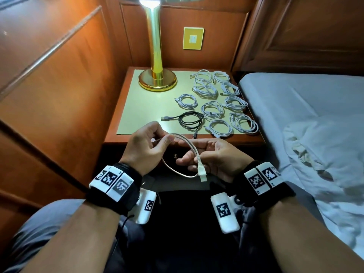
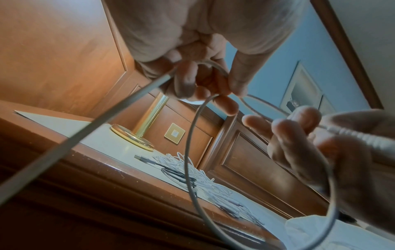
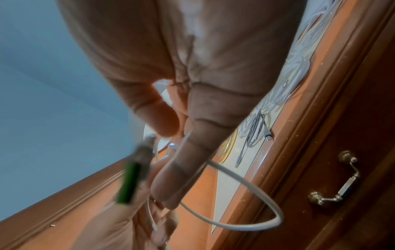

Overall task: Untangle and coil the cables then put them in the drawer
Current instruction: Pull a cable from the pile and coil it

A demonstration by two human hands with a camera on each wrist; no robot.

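We see the left hand (image 1: 146, 143) pinching a smooth, round white cable (image 1: 185, 141) between thumb and curled fingers, in front of the surface's near edge; the right hand (image 1: 211, 157) holds the same cable lower down, its fingers loosely curled round the strand, whose ribbed strain relief and pale plug (image 1: 201, 173) hang below them; between the two hands the cable sags in one open loop; in the right wrist view the plug end is blurred and reads greenish, so we cannot tell its type. Beyond the hands, the wooden surface (image 1: 122, 107) carries a pale matte sheet; along its right edge and far right corner lie coiled white cables (image 1: 213, 110), thin and glossy, some touching; how many lie there we cannot tell, for the farthest overlap; a black cable (image 1: 190, 119) sits coiled near the near edge, its plug pointing left. A polished brass lamp (image 1: 156, 79) with a round base stands at the far left corner; its shade is cut off at the top. Under the surface, the drawer (image 3: 342, 169) is shut, with a metal bail handle; what lies in it is hidden. A bed (image 1: 295, 99) with wrinkled white sheets lies to the right.
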